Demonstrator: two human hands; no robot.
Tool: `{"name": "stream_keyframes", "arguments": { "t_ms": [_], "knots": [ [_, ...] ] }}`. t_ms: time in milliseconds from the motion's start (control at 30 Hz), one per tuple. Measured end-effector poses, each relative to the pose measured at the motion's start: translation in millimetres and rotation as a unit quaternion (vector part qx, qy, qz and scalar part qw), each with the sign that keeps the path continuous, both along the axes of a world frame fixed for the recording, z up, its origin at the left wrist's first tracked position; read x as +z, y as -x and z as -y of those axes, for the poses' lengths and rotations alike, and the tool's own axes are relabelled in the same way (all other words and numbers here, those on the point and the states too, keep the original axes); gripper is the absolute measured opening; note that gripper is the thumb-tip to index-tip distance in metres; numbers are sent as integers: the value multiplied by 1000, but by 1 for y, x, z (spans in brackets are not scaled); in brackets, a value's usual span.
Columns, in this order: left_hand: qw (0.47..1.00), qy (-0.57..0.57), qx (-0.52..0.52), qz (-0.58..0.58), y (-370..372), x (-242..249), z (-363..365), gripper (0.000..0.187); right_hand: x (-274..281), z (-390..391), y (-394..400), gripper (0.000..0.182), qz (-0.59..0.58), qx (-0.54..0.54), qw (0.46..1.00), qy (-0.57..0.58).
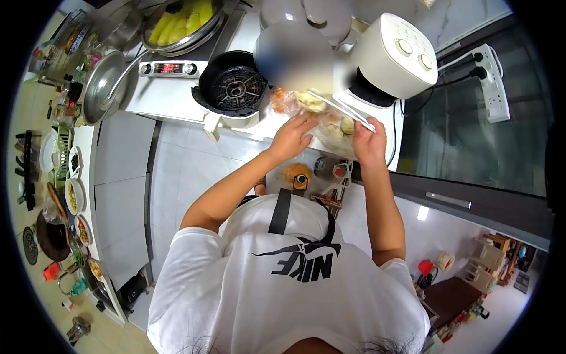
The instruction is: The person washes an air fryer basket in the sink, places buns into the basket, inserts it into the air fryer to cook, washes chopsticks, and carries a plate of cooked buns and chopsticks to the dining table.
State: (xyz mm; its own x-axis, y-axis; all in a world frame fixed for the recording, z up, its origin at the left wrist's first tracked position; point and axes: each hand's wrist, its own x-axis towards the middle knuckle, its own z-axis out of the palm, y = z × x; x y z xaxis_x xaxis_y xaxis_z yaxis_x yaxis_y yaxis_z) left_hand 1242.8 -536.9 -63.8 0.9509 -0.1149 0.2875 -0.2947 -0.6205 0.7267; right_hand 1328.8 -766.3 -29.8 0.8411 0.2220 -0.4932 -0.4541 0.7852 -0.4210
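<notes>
My right hand (pixel 369 141) is closed round a pair of white chopsticks (pixel 342 109), which point up and left. Their tips reach a pale, lumpy piece of food (pixel 311 101) at the counter's edge. Below the chopsticks, more pale pieces sit in a clear plastic bag (pixel 332 131). My left hand (pixel 292 137) is at the left side of this bag, thumb and fingers apart, fingertips right beside the food. Just above that hand, something orange shows through clear plastic (pixel 283 100). To the left stands a black air fryer basket (pixel 233 85) with a slotted bottom.
A white air fryer (pixel 395 56) stands at the right, near a power strip (pixel 489 82). At the back left, a lidded pan (pixel 183 23) of yellow food sits behind the hob's control panel (pixel 169 69). A steel wok (pixel 105 88) is farther left. Bottles (pixel 299 175) stand below the counter.
</notes>
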Motion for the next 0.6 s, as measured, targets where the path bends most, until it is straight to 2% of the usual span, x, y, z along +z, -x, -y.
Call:
{"name": "stream_keyframes", "arguments": {
  "t_ms": [133, 367, 433, 600],
  "knots": [
    [998, 41, 46, -19, 43, -2, -30, 34, 26, -94, -9, 22, 8, 30, 998, 57],
    [975, 118, 175, -75, 108, -19, -85, 30, -5, -229, -26, 22, -18, 45, 992, 116],
    [960, 155, 205, -112, 122, -16, -98, 30, -15, -258, -31, 21, -16, 30, 991, 129],
    [944, 174, 257, -112, 144, -23, -120, 30, -29, -307, -38, 22, -26, 20, 981, 190]
  ]
}}
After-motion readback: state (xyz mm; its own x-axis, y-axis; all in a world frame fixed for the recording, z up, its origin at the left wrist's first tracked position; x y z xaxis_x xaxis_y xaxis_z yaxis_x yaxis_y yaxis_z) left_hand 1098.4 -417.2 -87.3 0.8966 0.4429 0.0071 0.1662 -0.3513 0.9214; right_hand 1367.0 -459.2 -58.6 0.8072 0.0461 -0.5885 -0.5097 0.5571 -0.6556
